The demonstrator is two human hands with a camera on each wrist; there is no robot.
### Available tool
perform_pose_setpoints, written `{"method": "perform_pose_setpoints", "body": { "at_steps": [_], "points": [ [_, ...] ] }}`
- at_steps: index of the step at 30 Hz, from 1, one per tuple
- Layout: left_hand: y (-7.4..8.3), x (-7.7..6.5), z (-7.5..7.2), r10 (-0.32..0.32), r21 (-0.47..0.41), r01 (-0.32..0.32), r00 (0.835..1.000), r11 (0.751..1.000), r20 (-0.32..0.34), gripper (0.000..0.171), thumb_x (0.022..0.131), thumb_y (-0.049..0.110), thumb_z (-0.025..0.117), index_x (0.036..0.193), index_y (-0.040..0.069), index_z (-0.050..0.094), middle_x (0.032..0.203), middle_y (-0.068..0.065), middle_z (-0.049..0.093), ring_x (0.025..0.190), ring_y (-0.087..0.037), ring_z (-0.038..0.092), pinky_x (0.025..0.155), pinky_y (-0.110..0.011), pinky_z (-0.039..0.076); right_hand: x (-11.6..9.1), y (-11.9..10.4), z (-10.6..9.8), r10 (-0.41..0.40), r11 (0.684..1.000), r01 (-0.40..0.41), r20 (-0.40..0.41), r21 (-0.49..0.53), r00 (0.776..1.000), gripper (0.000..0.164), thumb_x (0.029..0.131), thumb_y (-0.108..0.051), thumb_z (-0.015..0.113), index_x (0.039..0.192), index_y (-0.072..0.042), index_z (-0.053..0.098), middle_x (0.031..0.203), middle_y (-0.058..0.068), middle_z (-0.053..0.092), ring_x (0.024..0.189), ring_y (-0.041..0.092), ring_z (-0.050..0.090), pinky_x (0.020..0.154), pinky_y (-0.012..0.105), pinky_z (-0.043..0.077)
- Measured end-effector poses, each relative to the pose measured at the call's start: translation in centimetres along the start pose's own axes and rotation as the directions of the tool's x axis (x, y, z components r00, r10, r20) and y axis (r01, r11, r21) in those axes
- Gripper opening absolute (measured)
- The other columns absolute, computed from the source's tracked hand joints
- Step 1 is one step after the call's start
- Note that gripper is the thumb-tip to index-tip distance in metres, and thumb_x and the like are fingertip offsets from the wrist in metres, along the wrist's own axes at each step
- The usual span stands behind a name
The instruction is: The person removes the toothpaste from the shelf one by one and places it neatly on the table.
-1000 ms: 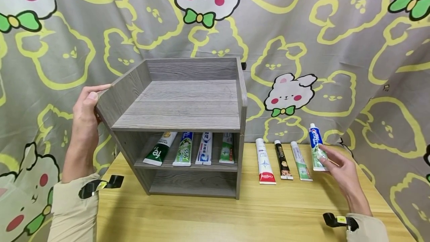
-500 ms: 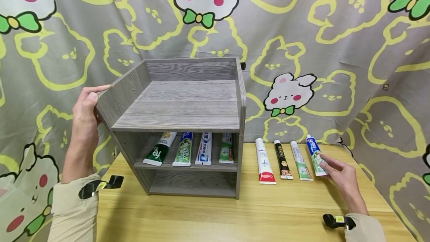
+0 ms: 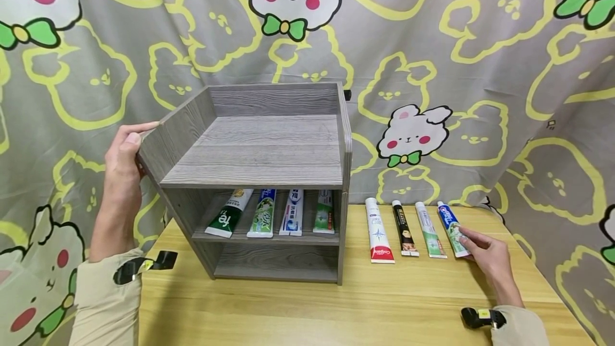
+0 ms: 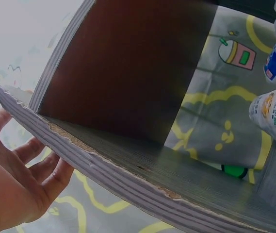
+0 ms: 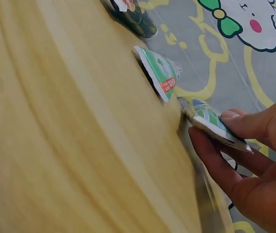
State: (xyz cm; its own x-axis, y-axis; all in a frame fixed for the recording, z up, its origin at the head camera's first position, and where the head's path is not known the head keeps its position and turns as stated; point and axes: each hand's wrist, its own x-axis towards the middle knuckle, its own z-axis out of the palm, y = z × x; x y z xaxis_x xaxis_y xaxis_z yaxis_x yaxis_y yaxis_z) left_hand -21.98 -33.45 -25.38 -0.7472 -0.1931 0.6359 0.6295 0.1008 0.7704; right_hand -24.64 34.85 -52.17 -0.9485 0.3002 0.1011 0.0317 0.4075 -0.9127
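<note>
My left hand (image 3: 122, 175) grips the upper left side panel of a grey wood-grain desktop shelf (image 3: 259, 148). In the left wrist view its fingers (image 4: 43, 170) lie against the panel's outer side. At the far right my right hand (image 3: 495, 260) pinches the lower end of a blue-and-green toothpaste tube (image 3: 449, 223) between thumb and fingers. That tube slants low over the table, cap end away from me; whether it touches the wood I cannot tell. Left of it lie a green-and-white tube (image 3: 431, 231), a black tube (image 3: 405, 228) and a red-and-white Colgate tube (image 3: 378, 231).
Several toothpaste tubes, among them a dark green one (image 3: 229, 215), lie on the shelf's middle level. A lower level (image 3: 276, 260) is beneath them. The yellow wooden table (image 3: 307, 314) runs back to a cartoon-print curtain (image 3: 408, 68).
The blue-and-green toothpaste tube in my right hand has come down from a more upright position to lie low at the row's right end. My left hand and the shelf stay put.
</note>
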Motion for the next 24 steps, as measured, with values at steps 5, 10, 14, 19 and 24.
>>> {"method": "perform_pose_setpoints", "body": {
  "at_steps": [5,10,14,19,24],
  "points": [
    [-0.03,0.06,0.01,-0.002,-0.010,0.002,1.000,1.000,-0.007,0.037,0.104,0.026,0.049,0.130,0.005,0.064,0.101,-0.011,0.063,0.078,-0.019,0.057,0.061,-0.025,0.046,-0.03,0.01,0.16,-0.060,0.968,0.055,-0.012,-0.246,0.998,0.037,0.102,-0.020,0.065,0.131,0.003,0.067,0.127,0.027,0.066,0.117,0.027,0.062,0.098,0.037,0.048],
    [-0.04,0.06,0.06,-0.011,-0.019,0.010,1.000,1.000,-0.019,0.037,0.104,0.026,0.049,0.129,0.004,0.065,0.100,-0.010,0.064,0.077,-0.018,0.057,0.060,-0.025,0.046,-0.08,-0.14,0.20,-0.117,0.938,0.127,0.049,-0.324,0.992,0.037,0.102,-0.013,0.061,0.135,0.005,0.062,0.128,0.037,0.060,0.121,0.057,0.052,0.095,0.066,0.041],
    [0.00,0.05,0.10,-0.008,-0.019,0.008,1.000,1.000,-0.015,0.037,0.104,0.026,0.049,0.129,0.004,0.065,0.100,-0.010,0.064,0.077,-0.018,0.057,0.060,-0.025,0.046,-0.11,-0.18,0.16,-0.138,0.914,0.152,0.064,-0.377,0.988,0.038,0.101,-0.008,0.060,0.136,0.006,0.061,0.124,0.036,0.062,0.113,0.053,0.057,0.090,0.065,0.043],
    [0.10,0.03,0.09,-0.006,-0.017,0.006,1.000,1.000,-0.017,0.037,0.104,0.026,0.049,0.129,0.004,0.065,0.100,-0.010,0.064,0.078,-0.018,0.058,0.061,-0.025,0.046,-0.19,-0.24,0.20,-0.158,0.902,0.174,0.072,-0.396,0.985,0.038,0.099,-0.005,0.059,0.135,0.007,0.060,0.121,0.035,0.063,0.109,0.052,0.058,0.088,0.063,0.043],
    [0.11,0.00,0.13,-0.016,-0.009,0.016,1.000,1.000,-0.025,0.037,0.104,0.026,0.049,0.129,0.004,0.065,0.100,-0.010,0.064,0.077,-0.018,0.058,0.061,-0.025,0.046,-0.32,-0.28,0.27,-0.154,0.905,0.166,0.063,-0.392,0.986,0.038,0.099,-0.004,0.059,0.135,0.008,0.060,0.121,0.036,0.062,0.110,0.052,0.058,0.089,0.063,0.043]
  ]
}}
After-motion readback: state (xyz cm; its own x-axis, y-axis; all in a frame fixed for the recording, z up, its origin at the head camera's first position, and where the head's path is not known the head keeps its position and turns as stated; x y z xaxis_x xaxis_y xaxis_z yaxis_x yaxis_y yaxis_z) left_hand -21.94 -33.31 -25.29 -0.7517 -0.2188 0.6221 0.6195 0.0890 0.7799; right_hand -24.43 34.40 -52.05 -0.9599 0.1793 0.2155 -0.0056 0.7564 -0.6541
